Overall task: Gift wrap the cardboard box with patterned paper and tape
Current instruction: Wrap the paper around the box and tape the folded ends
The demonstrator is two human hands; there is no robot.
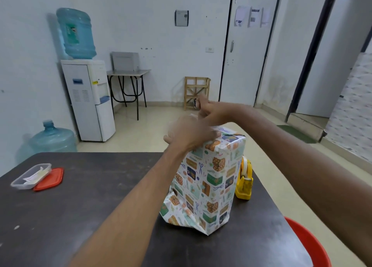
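Two hands at the top of an upright box wrapped in patterned paper.
The left hand [192,135] lies palm-down on the top of the white gift-wrapped cardboard box [209,178], thumb flat on the paper; its fingers are blurred, so grip or mere press cannot be told. Just beyond it the right hand [211,109] hovers with curled fingers, and whether it holds anything cannot be told. The box stands below both hands on the dark tabletop [80,206]. A yellow tape dispenser [244,184] sits just beside the box, under the right forearm. Well off to the left hand's left lie a clear plastic tub [30,176] and its red lid [49,179]. The label on the blue water bottle [75,33] is too blurred to read.
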